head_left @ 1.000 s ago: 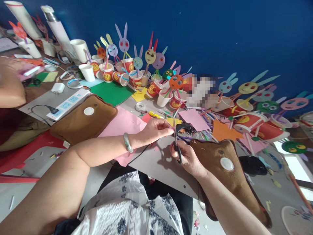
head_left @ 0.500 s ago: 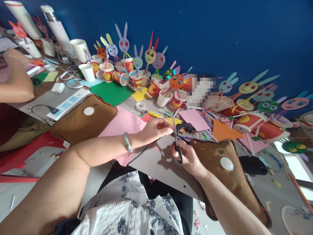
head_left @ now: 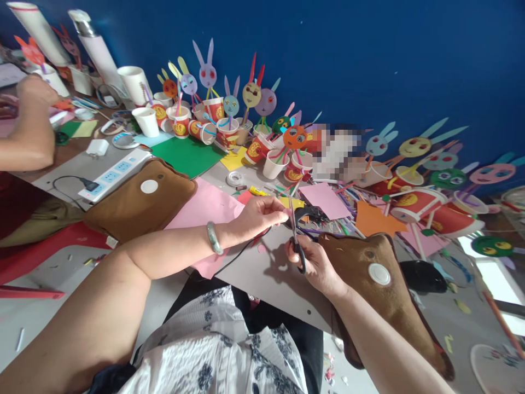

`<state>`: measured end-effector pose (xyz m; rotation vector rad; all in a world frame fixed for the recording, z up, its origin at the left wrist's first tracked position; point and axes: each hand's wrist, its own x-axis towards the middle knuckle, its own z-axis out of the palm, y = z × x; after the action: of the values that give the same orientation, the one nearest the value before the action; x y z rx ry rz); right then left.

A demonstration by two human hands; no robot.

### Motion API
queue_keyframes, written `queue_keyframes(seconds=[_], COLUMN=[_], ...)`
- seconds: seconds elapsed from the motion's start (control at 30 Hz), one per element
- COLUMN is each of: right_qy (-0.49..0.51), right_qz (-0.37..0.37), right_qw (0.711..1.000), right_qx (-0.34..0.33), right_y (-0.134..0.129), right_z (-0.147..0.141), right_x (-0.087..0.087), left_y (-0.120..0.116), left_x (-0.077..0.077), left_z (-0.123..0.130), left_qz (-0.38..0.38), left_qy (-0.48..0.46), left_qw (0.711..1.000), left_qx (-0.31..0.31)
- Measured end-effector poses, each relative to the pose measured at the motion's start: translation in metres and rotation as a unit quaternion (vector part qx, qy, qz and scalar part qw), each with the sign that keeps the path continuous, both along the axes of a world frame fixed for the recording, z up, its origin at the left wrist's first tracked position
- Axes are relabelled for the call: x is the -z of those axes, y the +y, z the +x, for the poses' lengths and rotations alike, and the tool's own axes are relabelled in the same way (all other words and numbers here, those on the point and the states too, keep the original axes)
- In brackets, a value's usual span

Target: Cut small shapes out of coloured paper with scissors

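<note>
My right hand [head_left: 314,262] is wrapped round the black handles of a pair of scissors [head_left: 293,224], whose blades point up and away from me. Just left of the blades, my left hand [head_left: 258,218] is closed in a pinch at the fingertips; what it holds there is too small to make out. Pink paper [head_left: 205,213] lies partly under my left forearm. Below the hands a small pink scrap [head_left: 262,249] rests on the grey table [head_left: 262,284]. A second, black-handled pair of scissors [head_left: 307,213] lies behind my right hand.
Brown cushions [head_left: 143,200] [head_left: 373,295] lie on both sides. Paper cups [head_left: 145,121] with paper rabbit faces line the blue wall. Green paper [head_left: 188,156], orange paper [head_left: 377,219], a power strip [head_left: 115,175] and a black mouse [head_left: 423,276] are around. Another person's arm [head_left: 30,128] reaches in at far left.
The other person's hand at the far left has risen and shifted slightly right. My own hands and the scissors have hardly moved.
</note>
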<state>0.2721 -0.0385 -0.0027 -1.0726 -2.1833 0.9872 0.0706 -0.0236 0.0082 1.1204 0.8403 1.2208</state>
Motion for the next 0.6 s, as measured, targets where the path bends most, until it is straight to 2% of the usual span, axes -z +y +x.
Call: queue_keyframes(seconds=[0.27, 0.5, 0.6], right_qy=[-0.001, -0.008, -0.005], right_qz=[-0.006, -0.008, -0.008], right_qw=[1.0, 1.0, 1.0], right_qx=[-0.001, -0.004, -0.007], right_y=[-0.001, -0.001, -0.001], right_z=[0.0, 0.001, 0.0], right_x=[-0.001, -0.001, 0.0], left_y=[-0.003, 0.0, 0.001], left_x=[-0.011, 0.001, 0.002], left_z=[-0.003, 0.001, 0.001], left_qz=[0.013, 0.005, 0.005], left_qy=[0.01, 0.005, -0.001], left_qw=[1.0, 1.0, 1.0], left_qx=[-0.004, 0.011, 0.025])
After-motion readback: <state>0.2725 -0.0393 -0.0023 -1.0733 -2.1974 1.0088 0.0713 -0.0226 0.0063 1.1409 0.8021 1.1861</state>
